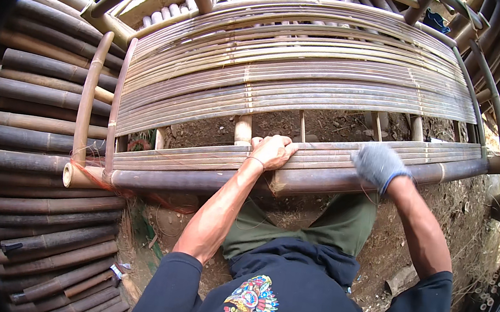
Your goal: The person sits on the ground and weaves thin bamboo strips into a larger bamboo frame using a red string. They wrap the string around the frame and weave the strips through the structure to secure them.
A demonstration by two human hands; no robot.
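Note:
Before me stands a bamboo bench; its seat is made of long split bamboo slats [306,97] laid side by side. A narrower band of front slats [191,160] lies along the thick dark front pole [167,179], apart from the rest by an open gap. My bare left hand [272,152] is closed over these front slats near the middle, fingertips at the gap. My right hand [379,166], in a grey knit glove, is curled above the front slats farther right. What it holds, if anything, is hidden and slightly blurred.
Stacked dark bamboo poles [41,144] fill the left side. The bench's left armrest [91,98] and right armrest [490,97] rise at its ends. Orange strands [113,188] hang at the left front corner. Bare soil [435,208] shows under and right of the bench.

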